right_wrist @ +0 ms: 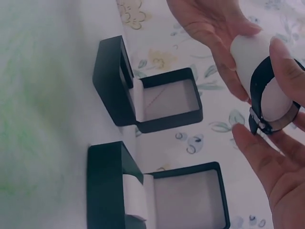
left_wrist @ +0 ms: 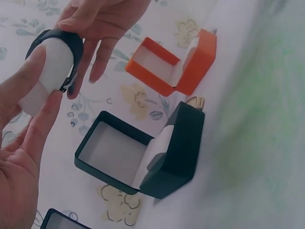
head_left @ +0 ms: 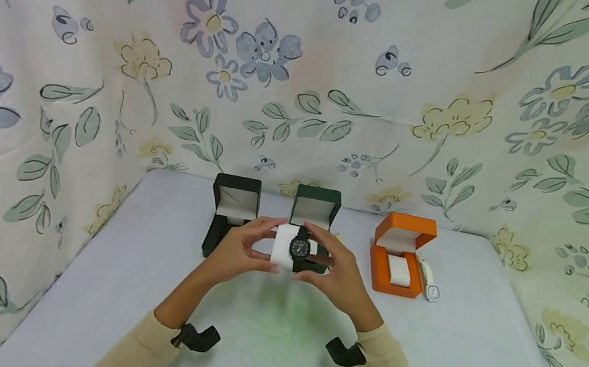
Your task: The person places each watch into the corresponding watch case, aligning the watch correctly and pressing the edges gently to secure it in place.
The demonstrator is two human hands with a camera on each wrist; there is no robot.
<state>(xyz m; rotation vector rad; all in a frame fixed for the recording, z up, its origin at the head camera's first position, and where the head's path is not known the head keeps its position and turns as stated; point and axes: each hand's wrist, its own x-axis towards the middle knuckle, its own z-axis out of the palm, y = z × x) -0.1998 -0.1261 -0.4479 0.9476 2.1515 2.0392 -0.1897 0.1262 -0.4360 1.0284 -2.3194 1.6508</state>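
Above the table, in the head view, my left hand point(head_left: 239, 252) pinches a white watch cushion point(head_left: 282, 246) between thumb and fingers. A black wristwatch point(head_left: 300, 248) with a dark square face is looped around the cushion's right part. My right hand point(head_left: 340, 275) pinches the watch from the other side, thumb and fingers at its strap. In the right wrist view the strap's metal buckle point(right_wrist: 257, 117) shows below the cushion, near the right fingertips. Behind the hands stand a dark green box point(head_left: 319, 193) and a black box point(head_left: 237, 182), both with raised lids and partly hidden.
To the right an orange box point(head_left: 378, 282) stands with its lid up and a white cushion point(head_left: 399, 271) inside. Against its right side lies a white-strapped watch point(head_left: 432, 291). A gold-coloured band point(left_wrist: 196, 102) shows beside the green box. Floral cloth point(head_left: 311, 82) hangs behind the table.
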